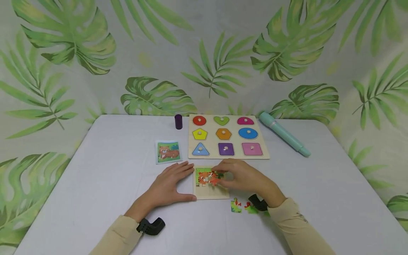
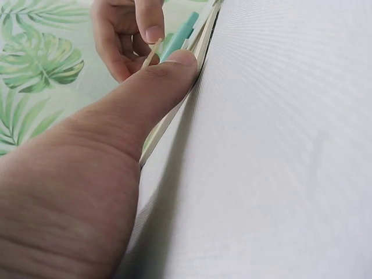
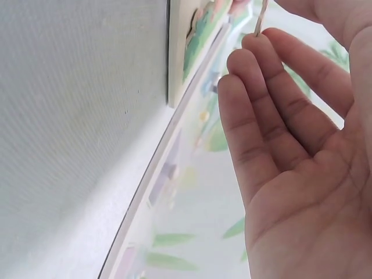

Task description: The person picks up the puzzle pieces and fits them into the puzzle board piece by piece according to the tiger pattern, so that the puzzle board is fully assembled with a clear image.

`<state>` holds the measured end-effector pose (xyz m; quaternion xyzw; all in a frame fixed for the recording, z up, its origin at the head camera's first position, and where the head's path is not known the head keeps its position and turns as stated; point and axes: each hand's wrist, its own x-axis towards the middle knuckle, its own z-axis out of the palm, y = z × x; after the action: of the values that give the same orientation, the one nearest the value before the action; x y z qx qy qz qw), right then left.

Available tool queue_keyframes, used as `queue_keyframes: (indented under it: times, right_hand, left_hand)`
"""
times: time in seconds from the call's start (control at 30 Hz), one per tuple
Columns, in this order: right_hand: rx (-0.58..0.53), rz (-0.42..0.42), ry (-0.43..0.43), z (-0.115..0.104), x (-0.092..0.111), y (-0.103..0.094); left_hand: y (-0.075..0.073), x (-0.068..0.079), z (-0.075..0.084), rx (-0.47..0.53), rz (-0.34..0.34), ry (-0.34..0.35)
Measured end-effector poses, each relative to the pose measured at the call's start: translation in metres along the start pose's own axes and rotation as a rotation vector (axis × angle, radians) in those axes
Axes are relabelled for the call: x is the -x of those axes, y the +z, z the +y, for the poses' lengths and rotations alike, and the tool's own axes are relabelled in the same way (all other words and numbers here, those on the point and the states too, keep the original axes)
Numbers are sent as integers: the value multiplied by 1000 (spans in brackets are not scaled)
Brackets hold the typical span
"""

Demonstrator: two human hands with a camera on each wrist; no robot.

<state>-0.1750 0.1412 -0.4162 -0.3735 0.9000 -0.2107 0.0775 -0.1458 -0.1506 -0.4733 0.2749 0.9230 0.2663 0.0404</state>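
A small wooden jigsaw board (image 1: 210, 194) lies in front of me, with tiger-picture pieces filling part of its upper half. My left hand (image 1: 169, 186) rests along the board's left side, its fingers extended and the thumb at the lower left corner. Above the board, my right hand (image 1: 243, 175) pinches a thin jigsaw piece (image 3: 261, 17) between thumb and fingertips. Edge-on, that piece also shows in the left wrist view, held off the board. Loose jigsaw pieces (image 1: 236, 205) lie below the board's right corner, some partly hidden by the right wrist.
Behind the jigsaw board is a wooden shape board (image 1: 213, 150) with colourful knobbed shapes. A tiger picture card (image 1: 168, 152) lies to the upper left. A dark purple cylinder (image 1: 178, 122) stands at the back, and a mint-green stick-like object (image 1: 285, 135) lies at the right.
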Motion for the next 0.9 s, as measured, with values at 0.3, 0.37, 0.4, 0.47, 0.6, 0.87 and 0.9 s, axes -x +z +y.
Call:
queue_keyframes:
  times: [0.3, 0.37, 0.4, 0.47, 0.6, 0.87, 0.9]
  right_hand:
    - [21, -18, 19, -2, -4, 9]
    - [37, -15, 15, -2, -4, 10]
    - [45, -15, 11, -1, -4, 10]
    - [52, -17, 3, -1, -5, 11]
    - [51, -28, -1, -1, -5, 12]
    - [28, -58, 6, -1, -7, 14]
    - [29, -58, 3, 0, -7, 15]
  left_hand:
    - [1, 1, -3, -2, -6, -7]
    - [2, 0, -3, 3, -2, -3]
    - [2, -1, -3, 4, -1, -2]
    - [2, -1, -3, 8, -1, -2]
    - [3, -1, -2, 12, 2, -5]
    - [2, 0, -2, 20, -1, 0]
    - [2, 0, -2, 21, 2, 1]
